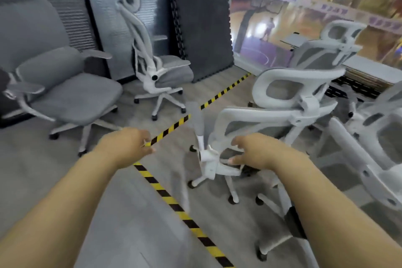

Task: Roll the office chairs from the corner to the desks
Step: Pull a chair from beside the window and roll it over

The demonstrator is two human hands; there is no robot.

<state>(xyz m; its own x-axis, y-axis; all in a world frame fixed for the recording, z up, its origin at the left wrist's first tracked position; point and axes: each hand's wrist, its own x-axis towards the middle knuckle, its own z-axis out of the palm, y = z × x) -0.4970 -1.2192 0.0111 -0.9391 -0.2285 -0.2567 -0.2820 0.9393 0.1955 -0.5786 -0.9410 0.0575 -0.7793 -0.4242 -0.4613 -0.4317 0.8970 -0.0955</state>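
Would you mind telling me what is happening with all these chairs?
A person reaches both hands toward a white mesh office chair beside the yellow-black floor tape. The left hand and right hand are open and grip nothing yet. A grey padded chair and another mesh chair stand by the wall.

We look across a grey wood-look floor [65,180] crossed by a strip of yellow-and-black hazard tape [174,204], which bends midway and runs on toward the far wall. Against that wall, a stack of dark interlocking foam mats [202,35] leans upright beside panels covered by grey slatted blinds [54,6]. To the right we see a large, blurred picture of a basketball court [282,35], with a small figure [269,28] standing on its orange boards. Below it lies a low pile of flat panels [365,80].
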